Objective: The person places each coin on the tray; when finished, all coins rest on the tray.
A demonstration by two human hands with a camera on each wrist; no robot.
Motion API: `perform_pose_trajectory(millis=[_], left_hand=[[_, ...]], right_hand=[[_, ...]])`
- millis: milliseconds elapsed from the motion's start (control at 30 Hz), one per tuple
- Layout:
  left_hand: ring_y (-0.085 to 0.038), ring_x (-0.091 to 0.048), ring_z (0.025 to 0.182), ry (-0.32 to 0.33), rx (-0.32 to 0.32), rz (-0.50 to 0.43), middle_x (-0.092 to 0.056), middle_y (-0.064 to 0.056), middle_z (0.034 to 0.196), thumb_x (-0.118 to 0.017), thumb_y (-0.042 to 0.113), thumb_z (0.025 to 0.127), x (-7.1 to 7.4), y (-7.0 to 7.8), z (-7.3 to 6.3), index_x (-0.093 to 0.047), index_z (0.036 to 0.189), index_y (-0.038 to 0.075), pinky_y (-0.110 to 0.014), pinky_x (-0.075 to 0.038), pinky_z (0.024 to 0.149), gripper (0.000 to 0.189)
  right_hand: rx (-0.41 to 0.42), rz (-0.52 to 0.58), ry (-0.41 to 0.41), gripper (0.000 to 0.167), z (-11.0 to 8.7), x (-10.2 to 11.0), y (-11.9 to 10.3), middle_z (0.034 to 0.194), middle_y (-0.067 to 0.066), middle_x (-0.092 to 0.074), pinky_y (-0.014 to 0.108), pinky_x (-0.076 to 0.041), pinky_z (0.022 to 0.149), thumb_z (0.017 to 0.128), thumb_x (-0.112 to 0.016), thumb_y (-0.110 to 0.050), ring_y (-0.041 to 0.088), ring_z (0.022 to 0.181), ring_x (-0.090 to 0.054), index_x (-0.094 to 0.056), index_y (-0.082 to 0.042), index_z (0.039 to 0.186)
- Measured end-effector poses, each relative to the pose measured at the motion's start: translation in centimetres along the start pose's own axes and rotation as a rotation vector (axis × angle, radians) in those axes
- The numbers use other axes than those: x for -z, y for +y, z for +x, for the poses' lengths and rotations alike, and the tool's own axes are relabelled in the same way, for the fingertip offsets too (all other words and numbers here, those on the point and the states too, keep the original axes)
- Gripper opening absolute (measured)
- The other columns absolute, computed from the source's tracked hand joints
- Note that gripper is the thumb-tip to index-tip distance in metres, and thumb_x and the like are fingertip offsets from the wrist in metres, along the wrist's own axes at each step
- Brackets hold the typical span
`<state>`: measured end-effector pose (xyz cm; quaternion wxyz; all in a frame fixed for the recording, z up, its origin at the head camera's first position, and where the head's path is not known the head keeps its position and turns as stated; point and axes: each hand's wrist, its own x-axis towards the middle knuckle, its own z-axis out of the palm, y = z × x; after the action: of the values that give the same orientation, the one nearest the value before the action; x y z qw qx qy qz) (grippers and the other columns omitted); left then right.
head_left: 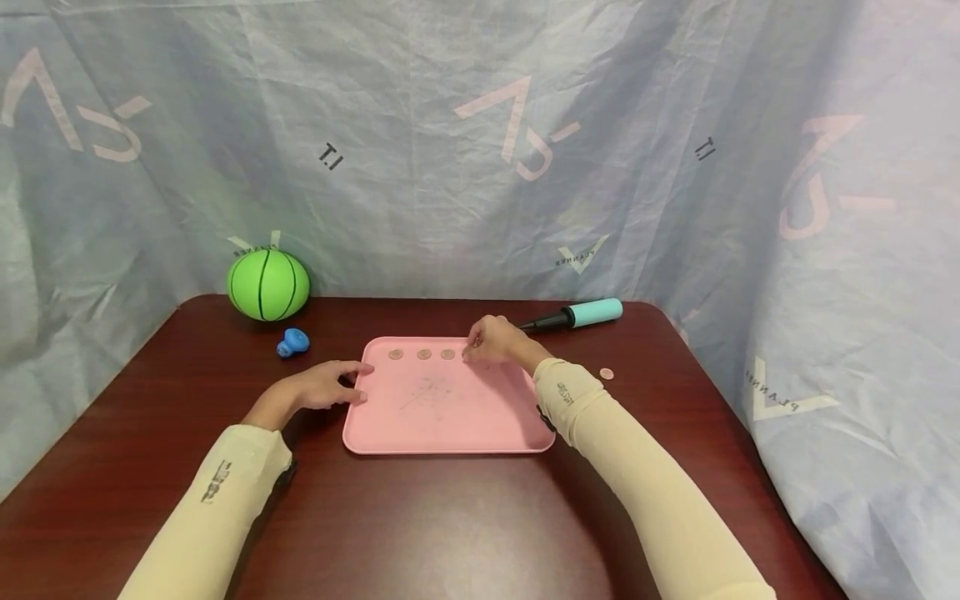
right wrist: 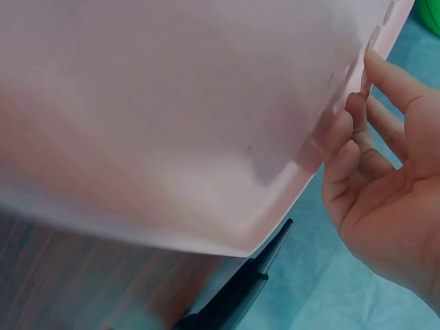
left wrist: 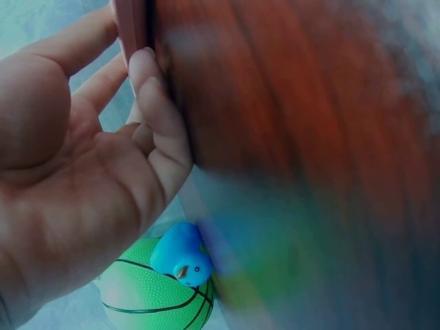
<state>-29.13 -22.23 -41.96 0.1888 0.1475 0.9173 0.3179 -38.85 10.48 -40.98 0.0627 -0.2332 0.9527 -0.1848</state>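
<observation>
A pink tray (head_left: 450, 425) lies on the dark wooden table. My left hand (head_left: 324, 386) holds its left rim, thumb and fingers at the edge; in the left wrist view the fingers curl against the rim (left wrist: 129, 27). Near the tray's back edge, my right hand (head_left: 497, 340) pinches a small round coin (right wrist: 366, 81) down at the tray's surface. To the left of those fingertips, three similar coins, a left one (head_left: 395, 354), a middle one (head_left: 424, 354) and a right one (head_left: 447, 354), lie in a row. Another coin (head_left: 607, 374) lies on the table right of the tray.
A green ball (head_left: 268, 285) sits at the back left, with a blue toy duck (head_left: 293, 342) in front of it. Behind the tray's right side lies a hand pump (head_left: 595, 312) with a turquoise body and black nozzle. Grey printed cloth (head_left: 420, 167) hangs around the table (head_left: 420, 525).
</observation>
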Motion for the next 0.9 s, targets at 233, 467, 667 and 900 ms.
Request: perform_pose_trajectory(millis=[233,467,667,900], left_hand=[[-0.025,-0.052,0.093,0.001,-0.001,-0.010,-0.054,-0.016,0.116,-0.069,0.025,0.093,-0.02,-0.20,-0.05,-0.047,0.144,0.001,-0.034,-0.045,0.075,0.061],[-0.028,-0.051,0.100,0.007,-0.012,0.010,-0.055,-0.017,0.118,-0.069,0.028,0.093,0.04,-0.09,-0.19,-0.047,0.144,0.002,-0.036,-0.044,0.081,0.061],[-0.029,-0.051,0.101,0.009,-0.021,0.010,-0.055,-0.018,0.118,-0.068,0.028,0.094,-0.05,-0.09,-0.21,-0.047,0.144,0.001,-0.037,-0.044,0.083,0.060],[-0.030,-0.050,0.106,0.011,-0.002,0.016,-0.055,-0.017,0.120,-0.068,0.028,0.094,-0.12,-0.21,0.11,-0.048,0.144,0.003,-0.041,-0.043,0.088,0.060]], right_hand=[[-0.004,-0.001,-0.026,0.016,0.45,-0.54,0.21,0.082,-0.008,-0.069,0.025,-0.048,0.071,0.082,-0.082,-0.031,0.011,0.080,-0.059,-0.076,-0.018,0.089],[0.002,0.030,-0.020,0.018,0.65,-0.89,0.67,0.085,-0.006,-0.070,0.026,-0.049,0.074,0.084,-0.080,-0.032,0.012,0.083,-0.059,-0.075,-0.016,0.090],[-0.004,0.033,-0.014,0.020,0.60,-0.96,0.68,0.087,-0.005,-0.071,0.027,-0.050,0.076,0.083,-0.081,-0.031,0.012,0.084,-0.060,-0.075,-0.015,0.092],[-0.013,0.030,-0.015,0.019,0.49,-0.93,0.70,0.088,-0.004,-0.071,0.027,-0.049,0.078,0.084,-0.080,-0.031,0.013,0.086,-0.060,-0.075,-0.015,0.092]])
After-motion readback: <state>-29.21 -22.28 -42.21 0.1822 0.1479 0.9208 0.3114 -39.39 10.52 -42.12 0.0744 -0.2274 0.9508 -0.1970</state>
